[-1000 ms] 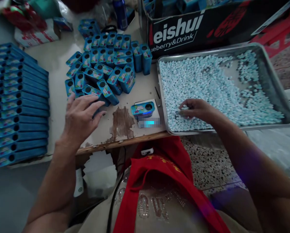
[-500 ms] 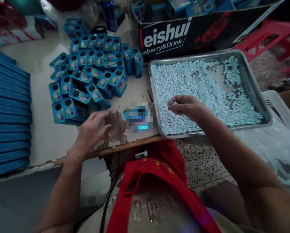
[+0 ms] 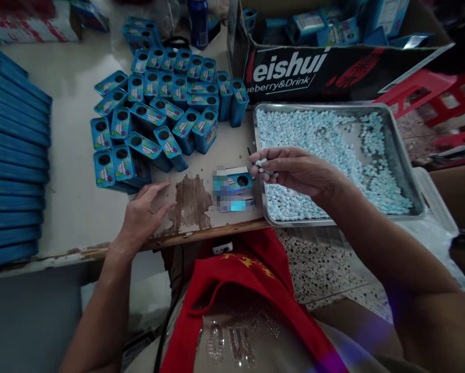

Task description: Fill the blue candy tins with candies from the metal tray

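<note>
My right hand [image 3: 290, 168] holds a few pale blue candy tablets [image 3: 264, 167] in its curled fingers, above the left side of a metal tray [image 3: 401, 150]. Many more such tablets are spread over the tray, thinner toward its right side. Left of the tray, a small blue box [image 3: 242, 181] with a dark round hole lies near the table edge, partly blurred out. My left hand [image 3: 146, 210] rests on the table with its fingers apart and nothing in them. Just beyond it stands a group of blue boxes [image 3: 139, 145] with round holes in their tops.
A long row of blue boxes [image 3: 14, 176] lines the left side. Behind the tray stands a black carton [image 3: 290, 72] holding more blue packs. A blue can [image 3: 198, 23] is at the back. Red plastic stools [image 3: 419, 90] stand at the right.
My right hand has come up from the tablets and moved left toward the small box, with tablets now showing in its fingers. My left hand stays nearly in place. The view has shifted.
</note>
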Available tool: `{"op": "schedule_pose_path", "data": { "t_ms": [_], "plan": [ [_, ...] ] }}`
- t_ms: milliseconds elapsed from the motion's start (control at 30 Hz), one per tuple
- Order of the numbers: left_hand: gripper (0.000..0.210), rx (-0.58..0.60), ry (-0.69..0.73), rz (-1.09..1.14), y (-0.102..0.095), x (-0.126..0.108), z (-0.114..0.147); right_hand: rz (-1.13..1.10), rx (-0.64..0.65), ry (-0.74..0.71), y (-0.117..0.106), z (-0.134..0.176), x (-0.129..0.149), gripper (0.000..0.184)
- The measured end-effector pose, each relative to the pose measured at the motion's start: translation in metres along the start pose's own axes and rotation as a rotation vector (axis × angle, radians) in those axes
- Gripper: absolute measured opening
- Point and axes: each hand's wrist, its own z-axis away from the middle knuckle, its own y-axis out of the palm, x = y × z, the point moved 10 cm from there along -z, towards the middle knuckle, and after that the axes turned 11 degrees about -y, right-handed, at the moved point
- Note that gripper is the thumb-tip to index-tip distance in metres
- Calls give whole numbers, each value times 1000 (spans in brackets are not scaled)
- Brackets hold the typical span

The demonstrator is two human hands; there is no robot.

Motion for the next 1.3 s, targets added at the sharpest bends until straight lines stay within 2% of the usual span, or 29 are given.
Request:
{"op": "schedule_pose_path", "data": {
  "t_ms": [100,333,400,500,600,700,800,867,900,967,1033,1100,1300],
  "plan": [
    [46,-7,16,16,4,-1,4,106,69,-40,8,1,0,31],
    [44,-70,70,64,7,1,12,690,118,-246,26,2,27,18],
    [43,-71,74,75,7,3,12,796,137,-293,32,4,33,17],
    [43,-74,72,84,8,5,11,836,163,-317,41,7,38,19],
    [43,-91,114,94,6,2,10,741,149,-292,38,10,40,17],
    [42,-104,128,80,1,0,10,412,-11,-227,5,14,32,21],
    [39,-130,94,68,-9,1,10,31,-348,-187,-60,28,4,27],
    [39,-140,93,67,-16,-2,9,-104,-541,-110,-99,43,-28,25],
    [40,-143,100,62,-18,-5,9,-135,-591,-53,-111,51,-44,23],
    [44,-147,117,47,-21,-13,10,-166,-589,46,-120,61,-69,22],
    [50,-149,133,33,-22,-24,10,-177,-510,64,-114,62,-77,25],
    [55,-135,150,33,-21,-39,10,-164,-419,15,-98,57,-69,22],
    [55,-120,204,27,-18,-87,8,46,-103,-232,-22,19,-8,36]
  ]
}}
